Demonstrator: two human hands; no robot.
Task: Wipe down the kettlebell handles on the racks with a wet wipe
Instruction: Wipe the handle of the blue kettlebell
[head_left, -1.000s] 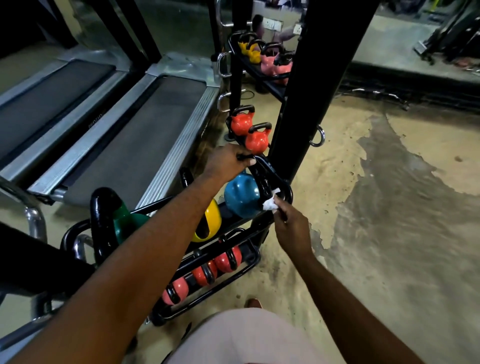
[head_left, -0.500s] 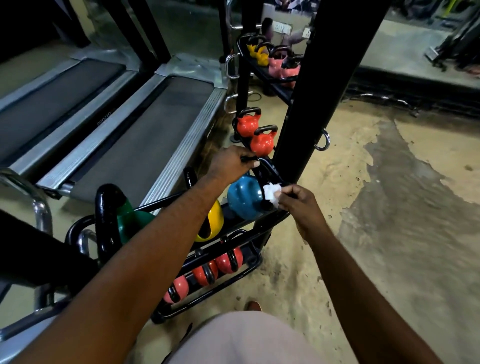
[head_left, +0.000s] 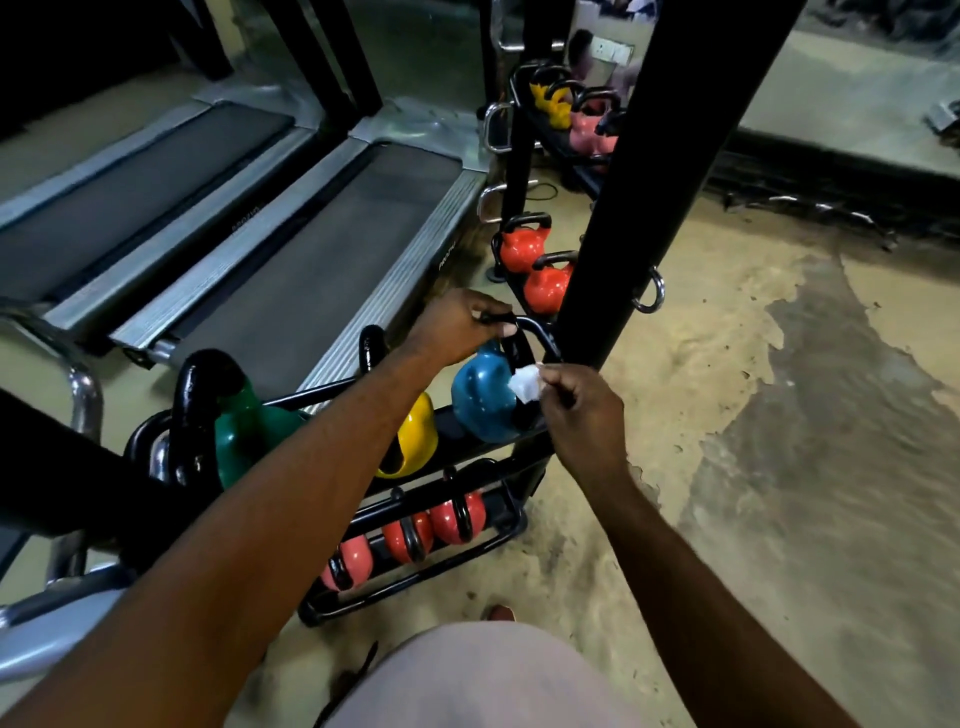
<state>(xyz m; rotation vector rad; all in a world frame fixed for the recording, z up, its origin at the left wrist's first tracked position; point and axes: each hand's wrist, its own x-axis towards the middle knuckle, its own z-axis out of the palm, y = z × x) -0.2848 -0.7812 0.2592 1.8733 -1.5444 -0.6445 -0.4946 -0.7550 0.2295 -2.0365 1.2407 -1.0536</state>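
A blue kettlebell (head_left: 480, 400) with a black handle sits at the right end of the rack's upper shelf (head_left: 457, 421). My left hand (head_left: 457, 325) grips the top of that handle. My right hand (head_left: 582, 402) pinches a white wet wipe (head_left: 525, 384) against the handle's right side. A yellow kettlebell (head_left: 415, 441) and a green kettlebell (head_left: 244, 431) stand further left on the same shelf, partly hidden by my left forearm. Three red kettlebells (head_left: 457, 517) lie on the lower shelf.
A thick black post (head_left: 654, 171) rises just behind the rack. Two orange kettlebells (head_left: 524, 249) sit beyond it, with another rack of yellow and pink ones (head_left: 571, 111) further back. Treadmills (head_left: 291, 249) run along the left. Worn concrete floor (head_left: 779, 415) spreads to the right.
My right hand has lifted with the wipe from low on the handle's right side to higher up it. My left hand has kept its hold on the handle top.
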